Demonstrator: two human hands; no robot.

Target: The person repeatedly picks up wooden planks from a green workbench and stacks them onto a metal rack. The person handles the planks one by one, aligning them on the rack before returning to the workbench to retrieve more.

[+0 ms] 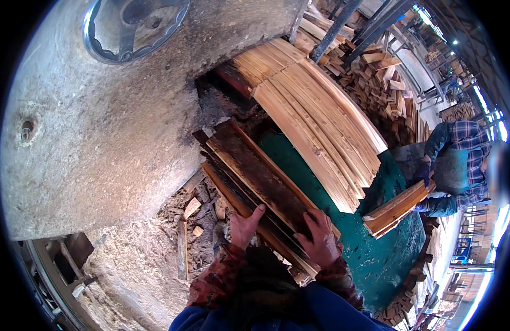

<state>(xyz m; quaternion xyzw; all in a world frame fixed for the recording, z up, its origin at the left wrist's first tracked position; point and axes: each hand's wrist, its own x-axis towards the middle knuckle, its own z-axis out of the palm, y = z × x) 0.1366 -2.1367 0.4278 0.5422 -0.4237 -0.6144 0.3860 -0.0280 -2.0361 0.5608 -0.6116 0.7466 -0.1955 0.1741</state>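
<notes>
In front of me lies a small stack of dark, bark-faced wooden boards (266,174) with pale sawn edges, slanting from far left to near right. My left hand (244,227) grips the stack's left side near its close end, thumb up and fingers mostly hidden below. On the right side my right hand (320,237) holds the same boards, its fingers bent over the right edge and the thumb across the top face. Beyond them, light planks (321,129) lie side by side on a green surface (370,256).
A large dusty machine panel with a handwheel (136,27) stands at left. Wood scraps (192,208) and sawdust lie below it. At right, a co-worker in a plaid shirt (467,138) holds a piece of wood (398,209) over the green surface. Offcuts (382,83) are piled behind.
</notes>
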